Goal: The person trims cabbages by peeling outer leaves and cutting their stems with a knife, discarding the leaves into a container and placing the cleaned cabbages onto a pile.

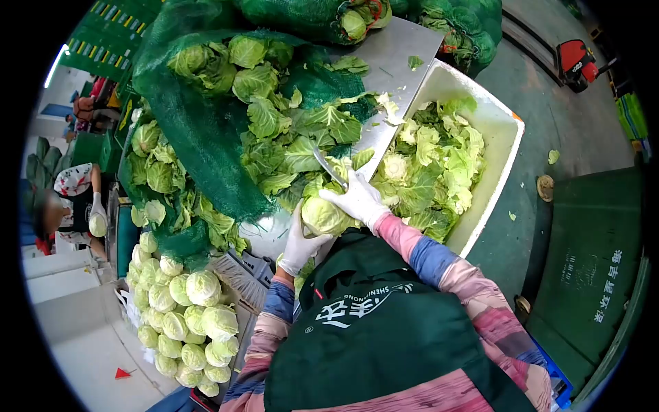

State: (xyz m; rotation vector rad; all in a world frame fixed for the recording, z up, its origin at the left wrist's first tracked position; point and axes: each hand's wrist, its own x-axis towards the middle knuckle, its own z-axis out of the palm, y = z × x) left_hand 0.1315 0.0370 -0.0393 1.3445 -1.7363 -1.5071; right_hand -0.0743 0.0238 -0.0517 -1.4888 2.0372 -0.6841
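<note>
Cupping a pale green cabbage head (325,218), the white-gloved left grip (302,247) wraps its near left side, while the white-gloved right grip (358,199) clenches a curved knife (329,167), its blade angling up and forward, and sets its thumb on the head. The cabbage head sits between both grips, just beyond the green apron (384,336). Ahead of them, loose green leaves (302,154) spread over green mesh (199,158) on the metal bench (408,44). To the right of the right grip, a white box (506,130) holds more leaves and pale trimmings. Well left of the left grip, pale cabbages (175,324) lie heaped, and a brush (239,278) rests between
</note>
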